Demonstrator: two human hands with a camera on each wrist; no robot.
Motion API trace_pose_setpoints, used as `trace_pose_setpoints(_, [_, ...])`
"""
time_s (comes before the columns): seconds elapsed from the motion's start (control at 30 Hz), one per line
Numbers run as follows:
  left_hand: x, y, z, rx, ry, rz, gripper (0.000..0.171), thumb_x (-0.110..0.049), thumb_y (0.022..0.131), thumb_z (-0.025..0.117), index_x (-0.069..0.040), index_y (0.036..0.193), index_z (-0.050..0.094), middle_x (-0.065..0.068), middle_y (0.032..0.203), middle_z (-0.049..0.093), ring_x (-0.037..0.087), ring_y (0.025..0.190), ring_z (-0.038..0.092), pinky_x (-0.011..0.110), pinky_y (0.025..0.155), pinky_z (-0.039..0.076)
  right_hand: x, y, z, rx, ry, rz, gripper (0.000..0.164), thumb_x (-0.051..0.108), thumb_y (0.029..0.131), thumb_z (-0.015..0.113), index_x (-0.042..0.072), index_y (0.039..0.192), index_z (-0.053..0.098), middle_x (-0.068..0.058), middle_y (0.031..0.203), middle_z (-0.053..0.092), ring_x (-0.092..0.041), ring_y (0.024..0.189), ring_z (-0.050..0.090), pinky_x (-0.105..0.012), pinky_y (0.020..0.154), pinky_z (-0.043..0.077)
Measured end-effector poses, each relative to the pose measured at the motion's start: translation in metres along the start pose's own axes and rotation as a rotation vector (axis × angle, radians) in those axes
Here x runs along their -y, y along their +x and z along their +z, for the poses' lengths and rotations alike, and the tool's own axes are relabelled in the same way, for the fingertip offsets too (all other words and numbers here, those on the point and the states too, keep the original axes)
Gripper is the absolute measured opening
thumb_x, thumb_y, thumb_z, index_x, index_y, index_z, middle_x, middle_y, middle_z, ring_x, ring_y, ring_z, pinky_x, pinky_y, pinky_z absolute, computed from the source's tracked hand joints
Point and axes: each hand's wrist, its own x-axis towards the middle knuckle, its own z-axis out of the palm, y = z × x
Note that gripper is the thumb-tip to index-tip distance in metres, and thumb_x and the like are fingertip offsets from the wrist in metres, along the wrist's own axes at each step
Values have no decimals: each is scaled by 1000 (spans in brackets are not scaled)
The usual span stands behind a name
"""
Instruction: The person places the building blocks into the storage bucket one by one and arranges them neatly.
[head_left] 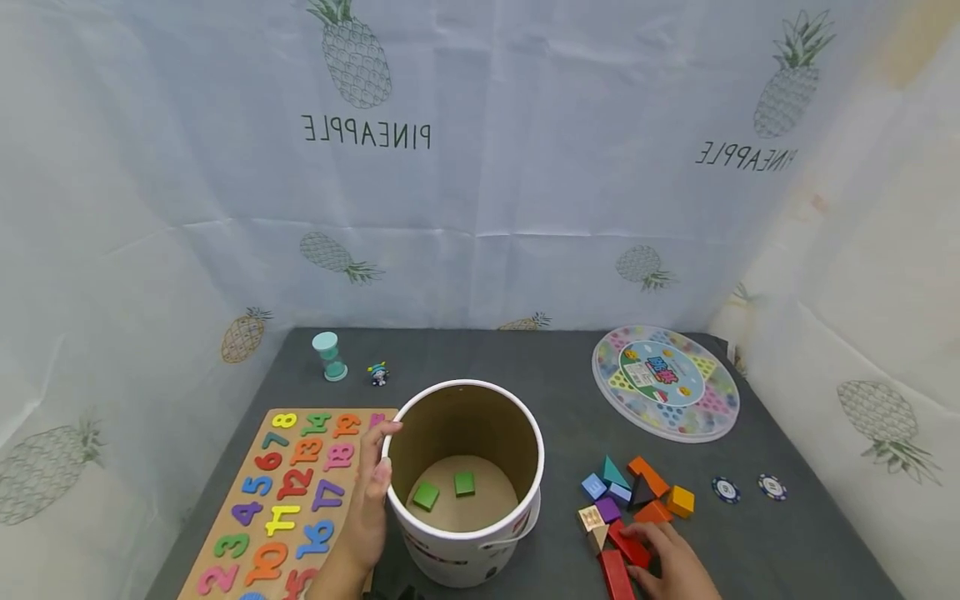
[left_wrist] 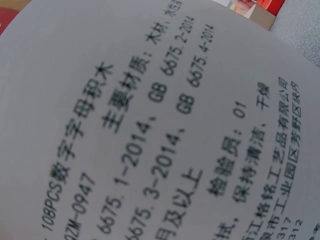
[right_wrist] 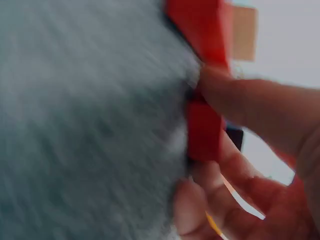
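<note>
A white bucket (head_left: 442, 554) stands upright with its mouth facing up, two green blocks (head_left: 426, 496) lying on its inside floor. My left hand (head_left: 366, 508) holds its left side, fingertips at the rim. In the left wrist view, the bucket's printed wall (left_wrist: 150, 125) fills nearly everything. To the right, my right hand (head_left: 670, 560) reaches into a loose cluster of blocks. Thumb and fingers pinch a red block (right_wrist: 204, 132), part of which they hide. Another red block (head_left: 617, 575) lies beside the hand. A natural wood block (head_left: 590, 518) and a purple block (head_left: 608, 509) are close by.
A number puzzle board (head_left: 255, 450) lies left of the bucket. Behind it are a teal hourglass (head_left: 330, 357) and a small figurine (head_left: 378, 374). A round game board (head_left: 667, 383) lies back right, with two poker chips (head_left: 726, 490) in front. Orange block (head_left: 648, 477), yellow block (head_left: 681, 502).
</note>
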Motion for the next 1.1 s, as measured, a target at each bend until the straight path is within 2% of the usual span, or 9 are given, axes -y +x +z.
trace_pose_setpoints(0.13, [0, 0, -1, 10, -5, 13, 45, -26, 97, 26, -13, 140, 30, 4, 144, 29, 26, 129, 31, 50, 102, 29, 13, 0, 0, -49, -29, 81, 45, 16, 68, 85, 16, 107, 64, -3, 98, 57, -17, 82, 56, -44, 74, 52])
trace_pose_setpoints(0.27, [-2, 0, 0, 9, 0, 34, 45, -25, 96, 27, -14, 139, 31, 3, 144, 29, 25, 129, 30, 56, 100, 27, 33, -5, -21, -58, -65, 119, 54, 20, 70, 83, 16, 119, 61, -6, 100, 57, -19, 82, 56, -44, 71, 53])
trace_pose_setpoints(0.33, [-2, 0, 1, -3, 0, 48, 44, -25, 96, 28, -13, 138, 32, 3, 144, 30, 25, 129, 30, 56, 100, 27, 47, -7, -33, -106, -42, 100, 57, 18, 73, 82, 18, 125, 59, -6, 100, 56, -18, 82, 55, -38, 67, 53])
trace_pose_setpoints(0.43, [-2, -1, 0, -10, 8, 64, 45, -24, 96, 27, -11, 139, 32, 4, 144, 30, 26, 129, 30, 55, 100, 28, 69, -10, -48, -222, 108, -11, 59, 13, 80, 76, 20, 133, 53, -5, 104, 54, -18, 86, 53, -29, 63, 50])
trace_pose_setpoints(0.5, [-1, -1, 0, -10, -1, 56, 45, -25, 96, 27, -12, 139, 32, 4, 144, 30, 26, 129, 30, 54, 100, 28, 85, -11, -55, -276, 267, -102, 58, 13, 85, 71, 24, 137, 48, -5, 107, 51, -18, 89, 52, -26, 63, 50])
trace_pose_setpoints(0.67, [2, 0, 0, 14, -26, 40, 46, -26, 96, 27, -13, 140, 30, 5, 143, 30, 27, 129, 31, 58, 100, 27, 130, -10, -71, -306, 629, -206, 54, 20, 94, 61, 30, 143, 40, -10, 114, 48, -18, 99, 53, -30, 72, 52])
trace_pose_setpoints(0.73, [4, 0, 1, 14, -37, 42, 46, -26, 96, 28, -12, 140, 30, 4, 144, 29, 27, 129, 30, 59, 100, 25, 148, -7, -77, -303, 712, -243, 56, 18, 95, 59, 29, 146, 37, -12, 115, 48, -20, 98, 55, -31, 73, 53])
trace_pose_setpoints(0.93, [2, -1, 2, 7, -39, 51, 45, -25, 96, 28, -13, 139, 30, 2, 146, 26, 26, 132, 28, 62, 100, 23, 189, 3, -79, -255, 796, -450, 61, 6, 92, 60, 24, 146, 35, -12, 116, 50, -27, 102, 55, -30, 82, 51])
trace_pose_setpoints(1.1, [3, -2, 1, 1, -4, 66, 44, -24, 96, 27, -12, 139, 31, 3, 145, 29, 26, 132, 28, 61, 101, 23, 214, 21, -59, -329, 658, -589, 58, 7, 85, 70, 21, 135, 44, 0, 112, 57, -21, 105, 54, -41, 96, 41])
